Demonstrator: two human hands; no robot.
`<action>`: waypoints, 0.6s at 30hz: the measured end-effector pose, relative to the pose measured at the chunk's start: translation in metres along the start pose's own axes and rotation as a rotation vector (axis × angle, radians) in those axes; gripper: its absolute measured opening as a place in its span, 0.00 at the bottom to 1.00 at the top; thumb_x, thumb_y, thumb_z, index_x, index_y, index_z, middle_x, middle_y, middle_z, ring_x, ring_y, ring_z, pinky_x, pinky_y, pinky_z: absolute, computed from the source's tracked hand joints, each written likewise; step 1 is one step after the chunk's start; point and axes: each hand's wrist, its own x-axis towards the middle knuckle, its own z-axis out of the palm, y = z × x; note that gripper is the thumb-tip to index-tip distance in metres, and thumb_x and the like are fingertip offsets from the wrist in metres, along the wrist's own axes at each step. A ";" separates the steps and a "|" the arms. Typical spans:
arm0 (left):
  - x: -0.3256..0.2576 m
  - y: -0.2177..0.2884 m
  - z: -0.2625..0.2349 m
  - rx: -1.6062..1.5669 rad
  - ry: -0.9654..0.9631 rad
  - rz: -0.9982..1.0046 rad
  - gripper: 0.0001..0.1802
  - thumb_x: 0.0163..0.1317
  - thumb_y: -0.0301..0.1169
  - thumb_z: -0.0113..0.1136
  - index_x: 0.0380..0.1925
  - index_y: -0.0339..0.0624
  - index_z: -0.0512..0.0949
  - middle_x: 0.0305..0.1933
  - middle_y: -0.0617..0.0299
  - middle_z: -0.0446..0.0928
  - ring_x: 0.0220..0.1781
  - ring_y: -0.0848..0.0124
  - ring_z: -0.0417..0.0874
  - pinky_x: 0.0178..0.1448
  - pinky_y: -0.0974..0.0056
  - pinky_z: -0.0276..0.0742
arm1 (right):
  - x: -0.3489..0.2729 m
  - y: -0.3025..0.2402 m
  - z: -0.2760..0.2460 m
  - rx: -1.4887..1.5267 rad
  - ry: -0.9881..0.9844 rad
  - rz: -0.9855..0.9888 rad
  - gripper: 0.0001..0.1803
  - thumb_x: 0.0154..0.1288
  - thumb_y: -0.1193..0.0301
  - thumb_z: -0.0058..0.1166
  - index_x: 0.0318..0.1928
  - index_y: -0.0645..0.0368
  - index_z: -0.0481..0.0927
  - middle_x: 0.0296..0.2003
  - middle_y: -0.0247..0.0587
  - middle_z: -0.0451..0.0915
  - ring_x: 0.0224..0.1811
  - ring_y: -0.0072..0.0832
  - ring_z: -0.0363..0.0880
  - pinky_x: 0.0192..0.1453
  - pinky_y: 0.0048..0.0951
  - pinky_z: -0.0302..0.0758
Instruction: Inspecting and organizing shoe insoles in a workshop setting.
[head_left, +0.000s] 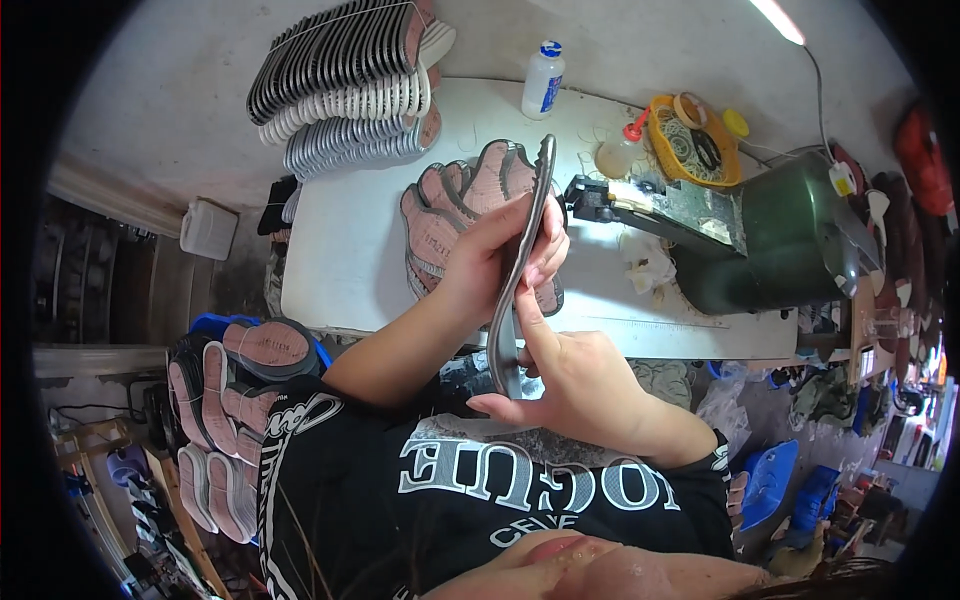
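A dark grey shoe sole stands on edge in front of my chest, its thin rim turned up toward me. My left hand is wrapped round its middle, with fingertips showing on the right side. Lower down, my right hand holds the near end, index finger stretched along the sole and thumb at its bottom tip. Behind my left hand, a loose pile of soles with pinkish upper faces lies on the white table; my hands partly hide it.
Right of the pile stands a dark green machine with a metal arm. A yellow basket, a red-tipped bottle and a blue-capped bottle are at the back. Stacked soles rise back left; more soles fill a blue tub below.
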 end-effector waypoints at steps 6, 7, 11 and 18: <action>-0.005 -0.003 0.000 -0.033 0.011 -0.006 0.20 0.72 0.45 0.39 0.32 0.39 0.69 0.14 0.68 0.62 0.21 0.78 0.65 0.24 0.75 0.59 | -0.005 -0.002 0.000 0.091 -0.015 0.051 0.50 0.47 0.53 0.70 0.62 0.72 0.61 0.21 0.38 0.79 0.21 0.31 0.81 0.27 0.27 0.76; -0.006 -0.005 -0.002 -0.057 -0.043 -0.026 0.21 0.73 0.45 0.38 0.32 0.38 0.69 0.14 0.68 0.62 0.19 0.78 0.64 0.23 0.75 0.58 | -0.006 0.000 0.001 0.088 -0.018 0.052 0.50 0.47 0.53 0.70 0.62 0.72 0.61 0.21 0.38 0.79 0.21 0.31 0.81 0.27 0.27 0.76; -0.005 -0.010 0.003 -0.219 -0.119 -0.203 0.23 0.73 0.46 0.37 0.32 0.38 0.69 0.13 0.68 0.63 0.14 0.79 0.61 0.22 0.75 0.57 | -0.006 0.005 -0.004 0.171 0.216 -0.028 0.25 0.50 0.67 0.71 0.47 0.64 0.77 0.22 0.39 0.81 0.21 0.26 0.81 0.27 0.23 0.76; -0.005 -0.011 0.034 0.088 0.123 -0.430 0.25 0.73 0.49 0.34 0.33 0.40 0.71 0.18 0.69 0.65 0.16 0.81 0.63 0.20 0.76 0.55 | 0.005 0.019 -0.019 0.299 0.819 0.057 0.25 0.51 0.77 0.69 0.49 0.65 0.72 0.22 0.32 0.76 0.19 0.13 0.72 0.21 0.14 0.66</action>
